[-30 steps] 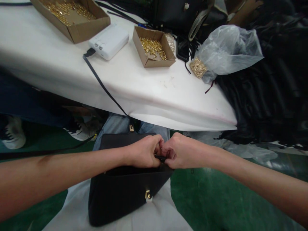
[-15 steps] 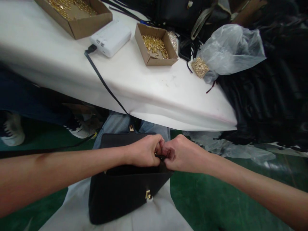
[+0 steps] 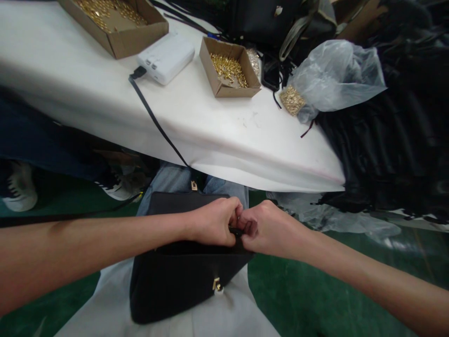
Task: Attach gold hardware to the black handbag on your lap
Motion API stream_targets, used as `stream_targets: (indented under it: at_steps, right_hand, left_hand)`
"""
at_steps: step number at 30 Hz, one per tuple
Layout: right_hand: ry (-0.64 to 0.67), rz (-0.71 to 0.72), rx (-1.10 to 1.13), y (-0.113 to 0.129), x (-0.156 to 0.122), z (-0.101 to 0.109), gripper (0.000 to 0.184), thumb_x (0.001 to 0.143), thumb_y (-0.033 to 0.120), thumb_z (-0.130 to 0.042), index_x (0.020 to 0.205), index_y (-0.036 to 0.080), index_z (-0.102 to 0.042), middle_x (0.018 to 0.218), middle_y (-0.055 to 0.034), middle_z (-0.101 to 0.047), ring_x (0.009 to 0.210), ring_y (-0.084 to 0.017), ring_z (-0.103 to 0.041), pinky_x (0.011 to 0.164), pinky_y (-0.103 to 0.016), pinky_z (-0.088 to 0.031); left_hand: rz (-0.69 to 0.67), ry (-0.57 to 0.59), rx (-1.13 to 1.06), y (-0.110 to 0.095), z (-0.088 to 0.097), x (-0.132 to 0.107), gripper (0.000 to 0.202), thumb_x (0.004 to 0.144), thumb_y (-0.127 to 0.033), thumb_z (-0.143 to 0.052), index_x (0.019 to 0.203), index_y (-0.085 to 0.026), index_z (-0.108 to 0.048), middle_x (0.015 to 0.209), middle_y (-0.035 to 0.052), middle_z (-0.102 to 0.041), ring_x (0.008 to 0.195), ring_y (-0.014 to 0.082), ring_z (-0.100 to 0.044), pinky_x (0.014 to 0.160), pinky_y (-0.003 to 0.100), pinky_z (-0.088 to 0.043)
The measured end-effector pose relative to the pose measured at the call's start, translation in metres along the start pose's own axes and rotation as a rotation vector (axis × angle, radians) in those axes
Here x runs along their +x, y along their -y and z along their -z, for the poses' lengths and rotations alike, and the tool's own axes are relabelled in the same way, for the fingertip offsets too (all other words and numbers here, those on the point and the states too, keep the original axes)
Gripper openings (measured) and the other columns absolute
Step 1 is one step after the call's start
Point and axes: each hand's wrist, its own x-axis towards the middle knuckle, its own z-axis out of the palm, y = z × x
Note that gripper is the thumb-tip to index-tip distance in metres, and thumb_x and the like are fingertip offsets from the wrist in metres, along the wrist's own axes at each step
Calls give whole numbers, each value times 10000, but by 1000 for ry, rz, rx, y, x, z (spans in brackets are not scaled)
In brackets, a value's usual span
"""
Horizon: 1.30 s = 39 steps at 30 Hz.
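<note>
Left hand [image 3: 213, 227] and right hand [image 3: 268, 229] clamp a small dark piece [image 3: 235, 231] (mostly hidden by fingers) at the black bag [image 3: 175, 281].

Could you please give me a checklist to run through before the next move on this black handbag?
1. Grip: ok; left hand and right hand both pinch a small black piece at the bag's top edge.
2. Support: ok; black handbag lies on the lap.
3. Gold clasp intact: cannot tell.
4. Fittings in view: ok; small box of gold fittings sits on the table.
5. Black cable clear of hands: ok.
</note>
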Motion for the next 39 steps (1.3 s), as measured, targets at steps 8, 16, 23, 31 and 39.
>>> stream_targets:
  at_steps: [8, 16, 23, 31, 39]
  right_hand:
    - [-13, 17, 111, -1, -7, 4, 156, 654, 59, -610, 594, 186, -541, 523, 84, -466, 486, -61, -403, 509, -229, -260]
    - [-85, -46, 40, 3, -13, -4, 122, 672, 70, -624, 647, 188, -613, 567, 73, -532, 522, -73, -435, 545, -239, -281]
    - [58, 8, 85, 2, -18, 7, 200, 706, 37, -608, 588, 185, -544, 541, 85, -401, 504, -73, -356, 513, -264, -227]
    - [261, 3, 142, 12, -13, 34, 152, 866, 108, -710, 740, 187, -744, 618, 57, -592, 563, -105, -485, 565, -264, -326]
    - [292, 88, -105, 14, -11, 36, 136, 896, 127, -711, 815, 197, -794, 811, -44, -800, 744, -194, -701, 696, -294, -427]
  left_hand:
    - [1, 36, 70, -9, 2, 1, 488, 622, -61, -737, 1015, -236, -506, 745, -80, -687, 679, 169, -657, 565, 263, -421]
    - [6, 60, 61, -11, 3, 1, 461, 645, -49, -792, 989, -228, -545, 779, -73, -657, 702, 163, -631, 588, 266, -427]
    - [94, 246, 50, -23, 16, 0, 520, 702, -180, -966, 996, -240, -541, 726, -92, -686, 721, 175, -647, 620, 275, -403]
    - [-6, 202, 147, -24, 13, -11, 354, 841, -117, -815, 1007, -236, -526, 815, -36, -775, 766, 186, -708, 641, 275, -422]
    - [-22, 210, 137, -26, 10, -13, 425, 795, -91, -836, 1018, -245, -508, 837, -37, -765, 789, 196, -721, 659, 283, -433]
